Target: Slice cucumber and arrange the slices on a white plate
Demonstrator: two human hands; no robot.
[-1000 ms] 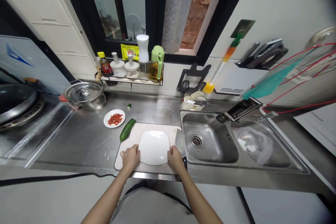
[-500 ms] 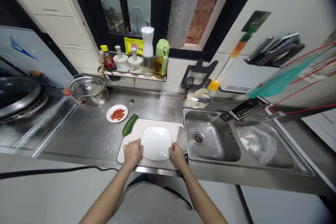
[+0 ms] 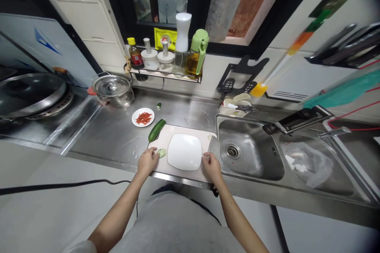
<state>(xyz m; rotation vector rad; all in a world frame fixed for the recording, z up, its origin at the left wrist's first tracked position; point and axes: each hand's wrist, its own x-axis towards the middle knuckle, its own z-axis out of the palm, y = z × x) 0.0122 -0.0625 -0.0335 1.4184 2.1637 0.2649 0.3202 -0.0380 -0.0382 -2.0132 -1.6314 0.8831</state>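
A white square plate (image 3: 184, 152) rests on a pale cutting board (image 3: 165, 137) at the counter's front edge. My left hand (image 3: 147, 162) sits just left of the plate with fingers curled, fingertips at a few cucumber slices (image 3: 162, 153) on the board. My right hand (image 3: 212, 165) is at the plate's right edge, fingers pinched round a small pale bit I cannot name. A cleaver (image 3: 213, 146) lies along the board's right edge under that hand. A whole cucumber piece (image 3: 156, 130) lies at the board's far left corner.
A small plate of red chili bits (image 3: 143, 117) and a cut cucumber end (image 3: 158, 105) lie behind the board. A lidded steel pot (image 3: 113, 87) and a wok (image 3: 29, 93) stand left. The double sink (image 3: 246, 154) with its faucet (image 3: 297, 120) is right. Condiment bottles (image 3: 178, 53) line the back shelf.
Both hands have let go of the plate's sides and drawn back to the front edge. Cucumber slices now show beside my left hand. The camera has tilted and shifted left.
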